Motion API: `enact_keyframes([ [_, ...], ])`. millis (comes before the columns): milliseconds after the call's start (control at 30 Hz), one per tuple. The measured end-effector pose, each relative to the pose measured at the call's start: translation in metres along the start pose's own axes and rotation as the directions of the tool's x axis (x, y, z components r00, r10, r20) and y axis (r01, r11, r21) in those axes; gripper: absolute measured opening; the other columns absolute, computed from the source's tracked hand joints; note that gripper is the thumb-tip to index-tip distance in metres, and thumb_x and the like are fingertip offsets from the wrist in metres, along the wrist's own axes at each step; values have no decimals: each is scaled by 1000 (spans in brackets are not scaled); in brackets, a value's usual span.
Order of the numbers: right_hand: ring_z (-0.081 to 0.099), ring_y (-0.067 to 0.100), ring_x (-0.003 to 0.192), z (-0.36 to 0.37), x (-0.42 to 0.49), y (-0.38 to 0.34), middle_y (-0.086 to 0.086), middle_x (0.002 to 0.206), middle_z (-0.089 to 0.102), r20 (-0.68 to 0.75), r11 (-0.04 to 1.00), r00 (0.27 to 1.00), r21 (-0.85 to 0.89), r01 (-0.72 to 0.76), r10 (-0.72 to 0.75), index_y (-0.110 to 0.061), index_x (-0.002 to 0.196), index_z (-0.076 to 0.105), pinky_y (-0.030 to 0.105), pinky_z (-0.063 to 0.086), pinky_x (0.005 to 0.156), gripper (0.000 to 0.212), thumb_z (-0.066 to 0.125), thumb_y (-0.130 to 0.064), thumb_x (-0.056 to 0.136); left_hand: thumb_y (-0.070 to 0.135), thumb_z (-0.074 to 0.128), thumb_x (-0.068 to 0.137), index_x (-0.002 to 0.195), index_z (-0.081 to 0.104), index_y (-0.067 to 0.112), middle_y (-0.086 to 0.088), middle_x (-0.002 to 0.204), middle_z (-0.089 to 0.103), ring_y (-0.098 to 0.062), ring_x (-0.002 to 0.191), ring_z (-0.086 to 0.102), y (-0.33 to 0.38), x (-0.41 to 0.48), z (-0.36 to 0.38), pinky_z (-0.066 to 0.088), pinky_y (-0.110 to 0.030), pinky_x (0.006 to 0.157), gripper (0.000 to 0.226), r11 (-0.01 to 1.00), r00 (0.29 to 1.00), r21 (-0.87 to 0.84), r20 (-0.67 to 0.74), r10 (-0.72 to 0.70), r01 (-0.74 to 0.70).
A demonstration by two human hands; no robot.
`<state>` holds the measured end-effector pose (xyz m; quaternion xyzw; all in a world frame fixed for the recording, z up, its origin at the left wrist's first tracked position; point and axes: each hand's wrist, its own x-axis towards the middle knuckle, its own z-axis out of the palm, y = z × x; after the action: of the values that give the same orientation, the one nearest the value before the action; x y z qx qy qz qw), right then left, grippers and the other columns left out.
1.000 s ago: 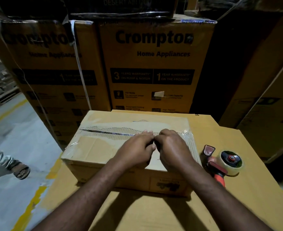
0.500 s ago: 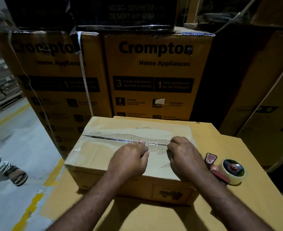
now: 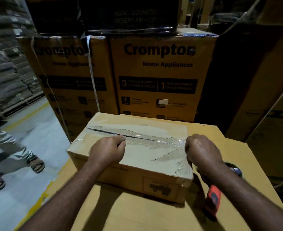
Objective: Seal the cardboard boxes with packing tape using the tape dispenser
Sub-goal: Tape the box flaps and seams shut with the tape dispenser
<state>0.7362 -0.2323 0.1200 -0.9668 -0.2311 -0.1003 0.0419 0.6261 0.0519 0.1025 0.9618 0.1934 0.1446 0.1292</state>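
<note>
A small cardboard box [image 3: 137, 160] lies on top of a larger carton [image 3: 137, 214]. Clear packing tape [image 3: 150, 139] runs wrinkled along its top seam from left to right. My left hand [image 3: 107, 150] rests on the box top with its fingers curled, the fingertips on the tape near the middle of the seam. My right hand [image 3: 202, 150] is at the box's right end, fingers bent down over the edge where the tape folds over. The tape dispenser [image 3: 213, 199], with a red handle, lies on the large carton to the right, mostly hidden under my right forearm.
Tall stacked "Crompton" cartons [image 3: 159, 77] stand close behind the box, and more cartons [image 3: 270, 114] rise at the right. On the left is grey floor with a yellow line [image 3: 42, 197]. A person's sandalled feet [image 3: 35, 164] are there.
My hands have slid apart along the taped seam: the right went to the box's right edge, the left a little leftwards. My right forearm now covers most of the dispenser.
</note>
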Motion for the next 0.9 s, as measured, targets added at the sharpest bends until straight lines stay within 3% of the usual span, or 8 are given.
enact_keyframes([
  [133, 52, 19, 69, 9, -7, 2, 1, 80, 57, -3, 991, 996, 102, -90, 90, -15, 93, 61, 31, 44, 54, 10, 54, -8, 88, 42, 53, 100, 99, 79, 23, 6, 73, 68, -14, 66, 61, -10, 9, -15, 46, -26, 55, 32, 990, 989, 15, -54, -139, 140],
  [233, 51, 22, 66, 14, -7, 0, 5, 78, 56, 21, 916, 972, 331, -228, 234, -10, 94, 55, 29, 30, 49, 8, 51, -16, 92, 41, 55, 100, 113, 76, 21, -3, 90, 73, -21, 77, 64, -34, 29, -31, 44, -26, 58, 31, 967, 958, -46, -132, -254, 250],
  [333, 59, 31, 78, 16, 7, 0, 15, 98, 63, 91, 795, 927, 489, -360, 364, -5, 116, 48, 29, 37, 53, 39, 54, -39, 99, 45, 56, 100, 133, 63, 16, -8, 115, 69, -26, 97, 64, -64, 52, -37, 55, -36, 75, 44, 915, 915, -56, -36, -401, 398],
  [433, 63, 37, 94, 22, 30, -5, 17, 112, 60, 293, 621, 850, 586, -521, 437, -1, 132, 41, 36, 49, 64, 70, 55, -58, 95, 50, 53, 101, 126, 60, 11, -6, 102, 65, -24, 91, 63, -82, 68, -33, 50, -34, 68, 47, 901, 891, -21, 154, -426, 434],
  [500, 62, 31, 75, 33, 43, -8, 12, 90, 64, 409, 573, 829, 599, -559, 382, 1, 112, 57, 33, 47, 59, 66, 55, -62, 93, 54, 51, 101, 120, 63, 9, -6, 96, 65, -23, 86, 63, -91, 78, -30, 48, -33, 63, 50, 888, 883, -90, 188, -430, 451],
  [767, 50, 22, 54, 58, 72, -8, 9, 61, 54, 339, 719, 866, 487, -496, 368, -2, 77, 59, 31, 38, 59, 55, 44, -47, 104, 59, 45, 101, 110, 67, 6, -16, 100, 73, -35, 90, 71, -136, 97, -19, 58, -51, 90, 58, 686, 789, -404, 416, -452, 606],
  [833, 61, 29, 69, 62, 81, -8, 15, 76, 60, 283, 765, 870, 416, -491, 404, 2, 98, 61, 35, 45, 68, 60, 35, -52, 103, 57, 44, 102, 110, 67, 5, -17, 101, 71, -36, 92, 69, -137, 91, -16, 56, -52, 92, 58, 687, 801, -420, 390, -454, 594],
  [900, 60, 40, 114, 64, 94, -11, 24, 125, 59, 240, 800, 848, 286, -527, 473, -3, 139, 46, 45, 47, 91, 66, 28, -56, 103, 52, 43, 105, 109, 68, 4, -17, 105, 70, -36, 94, 66, -132, 76, -17, 55, -46, 90, 55, 717, 814, -388, 313, -489, 579],
])
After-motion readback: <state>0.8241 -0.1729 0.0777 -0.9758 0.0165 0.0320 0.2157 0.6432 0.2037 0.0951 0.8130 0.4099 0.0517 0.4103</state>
